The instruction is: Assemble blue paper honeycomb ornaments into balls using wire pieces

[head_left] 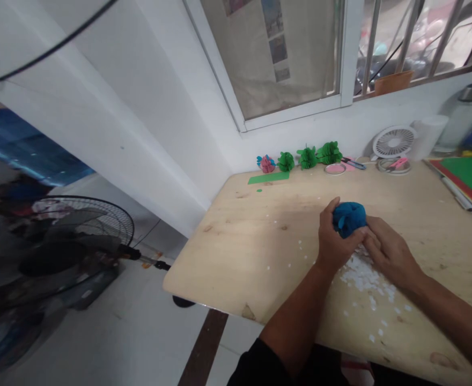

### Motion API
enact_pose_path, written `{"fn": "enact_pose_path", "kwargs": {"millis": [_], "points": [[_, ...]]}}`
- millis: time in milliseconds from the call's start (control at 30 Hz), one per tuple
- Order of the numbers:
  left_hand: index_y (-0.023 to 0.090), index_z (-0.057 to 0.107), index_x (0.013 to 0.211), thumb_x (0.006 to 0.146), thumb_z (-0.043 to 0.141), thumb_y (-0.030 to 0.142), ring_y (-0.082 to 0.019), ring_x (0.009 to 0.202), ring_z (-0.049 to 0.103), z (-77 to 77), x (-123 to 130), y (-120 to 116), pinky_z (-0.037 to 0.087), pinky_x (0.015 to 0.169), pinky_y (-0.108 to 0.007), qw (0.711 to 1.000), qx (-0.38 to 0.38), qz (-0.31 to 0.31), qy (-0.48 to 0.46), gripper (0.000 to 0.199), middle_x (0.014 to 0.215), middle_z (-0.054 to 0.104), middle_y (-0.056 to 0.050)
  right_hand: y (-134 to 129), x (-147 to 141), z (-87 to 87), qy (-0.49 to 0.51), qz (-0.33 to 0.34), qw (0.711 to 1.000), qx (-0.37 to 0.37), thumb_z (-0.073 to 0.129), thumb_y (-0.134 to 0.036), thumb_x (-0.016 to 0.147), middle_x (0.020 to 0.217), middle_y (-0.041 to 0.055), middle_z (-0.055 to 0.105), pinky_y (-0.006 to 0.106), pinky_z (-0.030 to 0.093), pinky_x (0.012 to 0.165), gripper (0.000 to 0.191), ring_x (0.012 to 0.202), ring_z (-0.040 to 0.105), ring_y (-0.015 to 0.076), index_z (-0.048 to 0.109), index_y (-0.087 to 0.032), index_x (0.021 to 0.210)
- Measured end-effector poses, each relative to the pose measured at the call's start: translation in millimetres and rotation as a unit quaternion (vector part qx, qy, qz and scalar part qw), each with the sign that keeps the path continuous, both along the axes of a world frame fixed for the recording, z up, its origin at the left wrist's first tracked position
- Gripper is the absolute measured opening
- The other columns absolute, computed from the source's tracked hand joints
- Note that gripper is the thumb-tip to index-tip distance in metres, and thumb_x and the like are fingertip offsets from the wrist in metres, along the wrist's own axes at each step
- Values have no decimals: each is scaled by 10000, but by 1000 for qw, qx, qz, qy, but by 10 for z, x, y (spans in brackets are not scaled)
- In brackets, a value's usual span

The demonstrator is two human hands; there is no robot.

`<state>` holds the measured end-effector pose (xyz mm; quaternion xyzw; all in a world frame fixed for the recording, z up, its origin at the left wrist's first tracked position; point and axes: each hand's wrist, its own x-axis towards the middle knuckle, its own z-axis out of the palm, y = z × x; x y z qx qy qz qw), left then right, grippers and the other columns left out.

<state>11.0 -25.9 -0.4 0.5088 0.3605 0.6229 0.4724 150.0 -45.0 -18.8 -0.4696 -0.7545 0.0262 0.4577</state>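
Note:
A blue paper craft (351, 217), rounded with folded, petal-like layers, is held above the table between both hands. My left hand (330, 238) is wrapped round its left and lower side, the thumb reaching along the bottom. From the right, my right hand (389, 251) presses its fingertips to the craft's lower right edge, close to the left thumb. The underside of the craft is hidden by the fingers. Small white paper scraps (360, 274) are scattered on the table just below the hands.
Along the wall stand several green paper crafts (307, 158) and a pink-and-blue one (266, 164). A green paper strip (268, 178) lies before them. Farther right are a small white fan (393, 142) and coloured sheets (471, 174). A floor fan (59, 257) stands left of the wooden table (236, 241).

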Motion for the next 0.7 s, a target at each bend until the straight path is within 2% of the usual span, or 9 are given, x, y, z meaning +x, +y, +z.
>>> {"fn": "enact_pose_path", "kwargs": {"millis": [100, 233, 433, 533, 700], "points": [[248, 633, 1247, 603, 874, 243, -289, 1195, 565, 6, -7, -6, 410, 1102, -443, 1000, 22, 14, 16, 688, 1275, 612, -84, 7, -1, 5, -20, 0, 1000, 16, 419, -290, 984, 1027, 106, 722, 372, 556, 785, 321, 937, 693, 248, 607, -227, 1237], [252, 624, 1266, 640, 847, 218, -283, 1214, 553, 2, -20, -8, 415, 1098, -434, 998, 46, 12, 38, 665, 1294, 601, -91, 25, 8, -46, -25, -14, 999, 29, 421, -278, 979, 1036, 109, 729, 380, 559, 779, 333, 939, 700, 256, 606, -225, 1251], [247, 618, 1264, 569, 900, 223, -305, 1242, 551, 35, -52, -6, 415, 1103, -447, 999, 45, -20, 21, 750, 1315, 607, -95, 23, 15, -108, -13, -41, 998, 43, 421, -307, 981, 1113, 121, 740, 417, 569, 820, 412, 981, 710, 284, 568, -226, 1356], [243, 597, 1289, 582, 893, 220, -297, 1240, 559, 44, -68, 2, 406, 1102, -442, 999, 42, -18, 23, 767, 1296, 615, -92, 19, 14, -98, -10, -37, 999, 38, 421, -305, 980, 1107, 107, 748, 416, 570, 822, 416, 973, 718, 282, 568, -241, 1364], [238, 620, 1232, 626, 859, 242, -280, 1179, 574, 41, -87, 11, 421, 1069, -430, 996, 59, -25, 59, 652, 1241, 617, -90, 24, 18, -90, -7, -30, 998, 48, 423, -272, 973, 1129, 95, 750, 417, 568, 847, 421, 1003, 718, 276, 568, -262, 1369]]}}
